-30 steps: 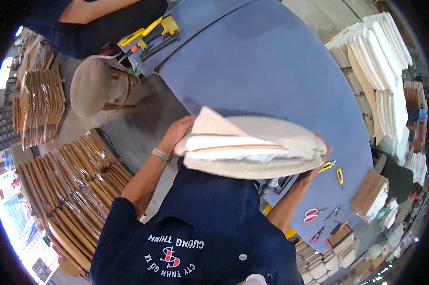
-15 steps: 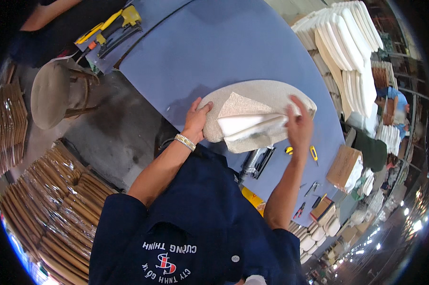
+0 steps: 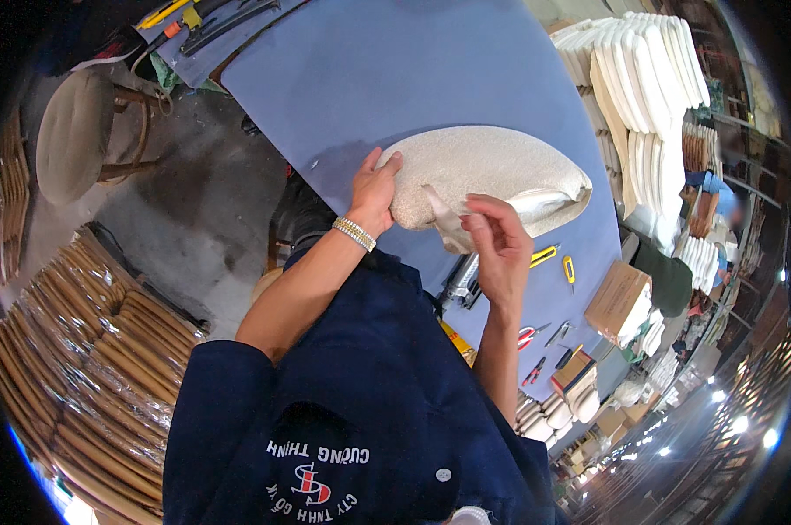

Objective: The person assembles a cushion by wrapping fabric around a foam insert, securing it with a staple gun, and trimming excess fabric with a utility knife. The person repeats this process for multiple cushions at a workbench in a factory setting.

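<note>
A rounded cushion [image 3: 474, 157] in beige fabric is tilted up over the blue-grey table, just in front of me. My left hand [image 3: 375, 192] grips its left end, thumb on top and the other fingers behind. Along the near edge a loose fabric flap [image 3: 446, 214] stands up. White padding [image 3: 540, 201] shows in a fold toward the right end. Beside the flap is my right hand [image 3: 503, 249], its fingers bent and apart, fingertips close to the fabric. Partly hidden between that hand and my body lies a grey staple gun [image 3: 459, 282].
Right of my hand lie yellow utility knives [image 3: 570, 269], red-handled pliers [image 3: 533, 372] and a cardboard box [image 3: 619, 299]. White cushions [image 3: 649, 79] are piled beyond the table. A round stool [image 3: 76, 136] and plastic-wrapped brown pads [image 3: 107, 350] stand at left.
My right hand has moved left from the cushion's right end to the flap. Fabric now covers much of the white padding that was exposed. My left hand keeps its hold.
</note>
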The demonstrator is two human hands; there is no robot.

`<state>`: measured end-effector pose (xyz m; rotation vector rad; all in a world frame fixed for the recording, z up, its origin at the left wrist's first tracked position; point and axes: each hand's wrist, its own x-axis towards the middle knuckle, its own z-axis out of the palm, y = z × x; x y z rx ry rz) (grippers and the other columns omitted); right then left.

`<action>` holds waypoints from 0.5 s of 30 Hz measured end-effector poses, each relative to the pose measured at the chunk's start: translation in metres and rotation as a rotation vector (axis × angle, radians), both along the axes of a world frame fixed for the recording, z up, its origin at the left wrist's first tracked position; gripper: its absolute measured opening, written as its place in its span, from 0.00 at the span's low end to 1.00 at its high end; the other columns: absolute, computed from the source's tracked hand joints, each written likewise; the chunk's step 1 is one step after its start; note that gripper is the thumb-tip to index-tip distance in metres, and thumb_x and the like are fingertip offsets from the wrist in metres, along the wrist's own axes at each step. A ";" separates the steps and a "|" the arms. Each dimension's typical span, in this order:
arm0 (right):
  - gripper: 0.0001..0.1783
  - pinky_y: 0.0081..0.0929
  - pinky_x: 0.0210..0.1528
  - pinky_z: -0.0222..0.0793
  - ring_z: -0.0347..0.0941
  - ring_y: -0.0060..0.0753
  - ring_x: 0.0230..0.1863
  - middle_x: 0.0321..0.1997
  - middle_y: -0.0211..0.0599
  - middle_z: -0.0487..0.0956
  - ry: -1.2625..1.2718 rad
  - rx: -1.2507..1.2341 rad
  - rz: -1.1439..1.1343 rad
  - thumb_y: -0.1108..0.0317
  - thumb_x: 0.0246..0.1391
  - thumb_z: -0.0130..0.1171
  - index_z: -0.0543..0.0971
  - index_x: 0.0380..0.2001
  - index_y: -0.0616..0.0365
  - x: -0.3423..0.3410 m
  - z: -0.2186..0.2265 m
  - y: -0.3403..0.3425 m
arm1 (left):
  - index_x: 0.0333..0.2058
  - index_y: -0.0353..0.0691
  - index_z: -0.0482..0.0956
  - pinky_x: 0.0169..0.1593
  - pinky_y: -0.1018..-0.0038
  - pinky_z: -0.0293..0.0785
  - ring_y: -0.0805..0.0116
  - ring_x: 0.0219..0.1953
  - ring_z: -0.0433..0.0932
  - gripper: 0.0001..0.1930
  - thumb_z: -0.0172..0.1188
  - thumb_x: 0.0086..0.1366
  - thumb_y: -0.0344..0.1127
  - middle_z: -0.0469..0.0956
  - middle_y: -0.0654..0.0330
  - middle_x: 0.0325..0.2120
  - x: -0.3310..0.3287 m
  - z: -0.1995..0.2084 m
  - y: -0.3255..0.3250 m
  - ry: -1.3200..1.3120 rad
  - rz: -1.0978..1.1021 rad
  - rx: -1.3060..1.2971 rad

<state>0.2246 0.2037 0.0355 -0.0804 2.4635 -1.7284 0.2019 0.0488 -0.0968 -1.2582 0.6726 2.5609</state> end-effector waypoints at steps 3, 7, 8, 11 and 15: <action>0.13 0.29 0.33 0.81 0.83 0.34 0.32 0.41 0.40 0.79 -0.174 -0.307 -0.366 0.63 0.69 0.60 0.73 0.47 0.60 0.020 -0.008 0.006 | 0.74 0.38 0.52 0.54 0.58 0.82 0.53 0.60 0.76 0.38 0.62 0.72 0.34 0.70 0.41 0.63 0.003 0.002 0.005 0.007 0.011 -0.028; 0.20 0.29 0.21 0.78 0.80 0.33 0.22 0.24 0.35 0.75 -0.482 -0.323 -0.535 0.51 0.70 0.57 0.68 0.45 0.58 0.033 -0.008 0.001 | 0.73 0.40 0.55 0.57 0.61 0.79 0.56 0.60 0.75 0.37 0.63 0.72 0.34 0.71 0.44 0.63 0.018 -0.004 0.016 0.063 -0.006 -0.154; 0.21 0.29 0.21 0.78 0.80 0.34 0.21 0.23 0.35 0.75 -0.586 -0.292 -0.526 0.50 0.70 0.57 0.68 0.45 0.59 0.035 -0.008 0.001 | 0.73 0.40 0.56 0.58 0.62 0.77 0.57 0.60 0.75 0.36 0.64 0.71 0.34 0.71 0.45 0.63 0.021 -0.010 0.019 0.083 0.000 -0.191; 0.26 0.27 0.22 0.78 0.79 0.32 0.20 0.23 0.40 0.79 -0.647 -0.199 -0.482 0.47 0.69 0.58 0.76 0.34 0.64 0.045 -0.027 0.000 | 0.72 0.39 0.60 0.62 0.65 0.73 0.59 0.60 0.74 0.34 0.64 0.71 0.34 0.71 0.46 0.63 0.024 -0.019 0.024 0.099 -0.010 -0.272; 0.29 0.26 0.30 0.78 0.78 0.28 0.23 0.21 0.37 0.79 -0.522 -0.140 -0.405 0.49 0.72 0.55 0.78 0.23 0.64 0.055 -0.034 -0.009 | 0.71 0.39 0.61 0.63 0.66 0.71 0.59 0.61 0.73 0.34 0.64 0.71 0.34 0.71 0.47 0.63 0.026 -0.014 0.025 0.052 -0.010 -0.249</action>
